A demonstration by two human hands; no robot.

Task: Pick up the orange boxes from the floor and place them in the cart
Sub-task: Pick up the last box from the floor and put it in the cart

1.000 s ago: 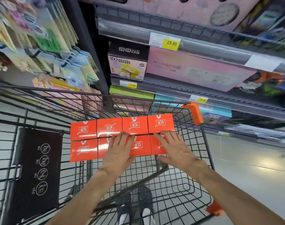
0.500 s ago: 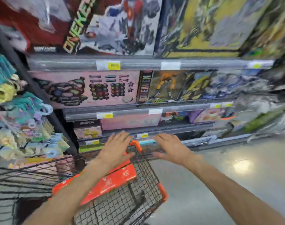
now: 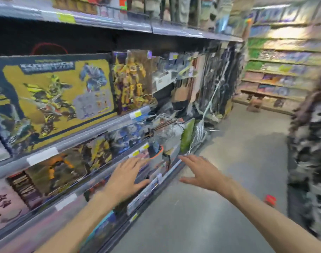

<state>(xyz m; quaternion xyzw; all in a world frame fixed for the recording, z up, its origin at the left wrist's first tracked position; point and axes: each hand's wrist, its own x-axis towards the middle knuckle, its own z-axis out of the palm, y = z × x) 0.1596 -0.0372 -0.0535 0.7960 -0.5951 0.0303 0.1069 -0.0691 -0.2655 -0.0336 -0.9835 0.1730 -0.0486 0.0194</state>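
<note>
The whole view is smeared by motion blur, so fine detail is lost. On the left, long grey metal store shelves (image 3: 94, 132) run away into the aisle, cut off by the left and bottom edges. They carry a large yellow-and-blue boxed robot toy (image 3: 55, 95) and darker boxes below it whose printing cannot be read. Before the lower shelves the left hand (image 3: 126, 177) hangs in the air, palm down, its fingers (image 3: 137, 162) spread wide and holding nothing. Just right of it, apart from it, the right hand (image 3: 201, 172) is likewise flat, fingers (image 3: 188, 158) straight and wide, holding nothing. Both forearms run out of the bottom edge. Below them lies the pale grey polished floor (image 3: 220, 207). On it at lower right sits 1 small reddish-orange object (image 3: 270, 199), too blurred to tell whether it is an orange box. The cart is out of view. At the right edge stands a dark mottled blurred shape (image 3: 309, 143), unidentifiable.
</note>
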